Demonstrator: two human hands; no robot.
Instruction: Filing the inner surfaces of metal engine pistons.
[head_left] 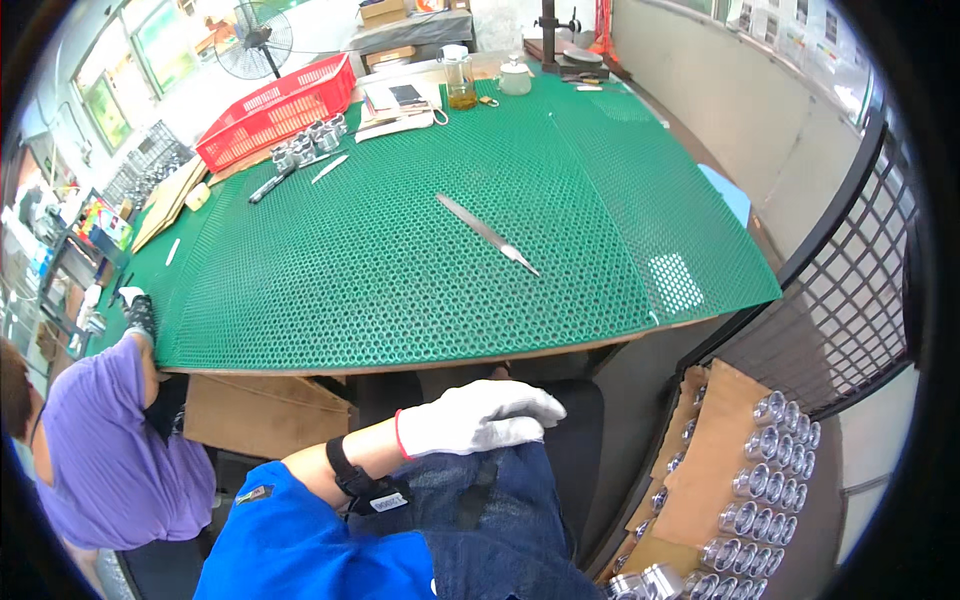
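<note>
My left hand (482, 419), in a white glove with a red cuff edge, lies over my knee in dark blue jeans (480, 510). Its fingers are stretched out together and hold nothing. A black strap with a white label circles that wrist. My right hand is out of the picture. Beyond my left hand, a flat metal file (475, 225) with a bare pointed tang rests on the green perforated mat (380, 290) covering the table. Several shiny metal cylindrical parts (640, 583) stand at the lower right edge.
Rows of shiny ring-shaped parts (760, 480) stand with cardboard (690, 470) at right, beside a black mesh barrier (850, 270). A red crate (275, 108), metal parts (308, 144), a marker (270, 186) and glass jars (459, 80) occupy the far side. A co-worker in purple (120, 440) sits at left.
</note>
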